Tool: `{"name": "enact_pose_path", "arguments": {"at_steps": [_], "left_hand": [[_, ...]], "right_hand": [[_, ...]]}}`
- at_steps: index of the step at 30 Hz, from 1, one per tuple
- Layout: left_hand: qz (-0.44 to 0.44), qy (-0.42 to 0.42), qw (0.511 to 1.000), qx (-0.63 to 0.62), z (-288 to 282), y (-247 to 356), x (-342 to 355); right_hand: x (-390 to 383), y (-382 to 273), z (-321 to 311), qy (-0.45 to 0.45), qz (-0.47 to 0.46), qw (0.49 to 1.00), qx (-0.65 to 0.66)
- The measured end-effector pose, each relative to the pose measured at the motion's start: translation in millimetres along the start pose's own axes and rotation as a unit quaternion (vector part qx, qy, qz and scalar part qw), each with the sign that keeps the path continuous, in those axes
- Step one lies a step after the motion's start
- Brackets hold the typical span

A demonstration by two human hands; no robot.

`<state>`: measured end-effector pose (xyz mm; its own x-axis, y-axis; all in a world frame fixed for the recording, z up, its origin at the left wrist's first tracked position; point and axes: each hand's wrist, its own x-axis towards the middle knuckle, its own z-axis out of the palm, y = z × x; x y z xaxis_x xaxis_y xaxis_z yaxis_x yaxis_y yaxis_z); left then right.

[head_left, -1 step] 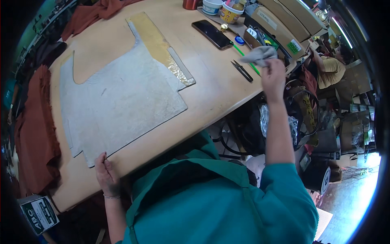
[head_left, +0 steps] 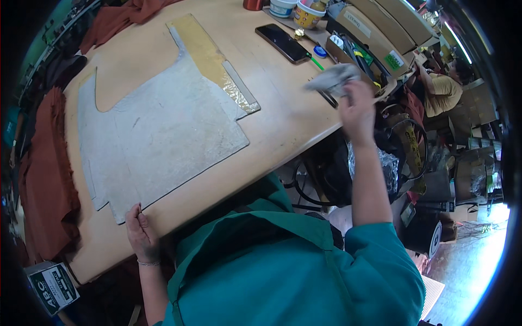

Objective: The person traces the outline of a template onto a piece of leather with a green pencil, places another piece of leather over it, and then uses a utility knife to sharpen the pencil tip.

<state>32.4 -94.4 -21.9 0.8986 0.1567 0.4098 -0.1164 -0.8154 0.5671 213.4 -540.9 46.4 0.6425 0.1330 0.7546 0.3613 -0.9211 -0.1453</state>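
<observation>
A large pale grey pattern panel (head_left: 163,130), yellowish along its top right part, lies flat on the table. At its near left corner, by the table's front edge, my left hand (head_left: 142,233) has its fingers curled; whether it pinches the panel or something small is hidden. My right hand (head_left: 358,114) is closed on a crumpled grey cloth (head_left: 331,79), blurred by motion, above the table's right side. Beneath the cloth, a pair of black thread snips (head_left: 329,99) is partly covered.
Beyond the cloth lie a phone (head_left: 283,43) with a green cable, a blue round lid (head_left: 319,51) and tubs (head_left: 309,16). Cardboard boxes (head_left: 359,32) stand at the back right. Rust-red fabric (head_left: 49,179) hangs along the left edge of the table (head_left: 228,179). A person (head_left: 446,92) sits farther right.
My right hand has swung the cloth left and slightly nearer, now over the snips. My left hand stays by the panel's corner.
</observation>
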Motion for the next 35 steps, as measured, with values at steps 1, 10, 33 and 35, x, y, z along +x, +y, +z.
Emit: {"name": "enact_pose_path", "arguments": {"at_steps": [1,10,33,35], "left_hand": [[-0.003,0.001,1.0,-0.005,0,-2,1],[-0.011,-0.018,1.0,-0.003,2,-3,2],[0.0,0.0,1.0,-0.029,-2,-4,-2],[-0.006,-0.024,0.999,-0.039,-2,-3,-1]], "right_hand": [[-15,-24,6,-0.079,0.025,0.995,0.048],[-91,-108,3,-0.288,-0.124,0.924,0.22],[-100,-70,11,-0.241,-0.144,0.923,0.263],[-109,-36,20,-0.239,-0.112,0.931,0.251]]}}
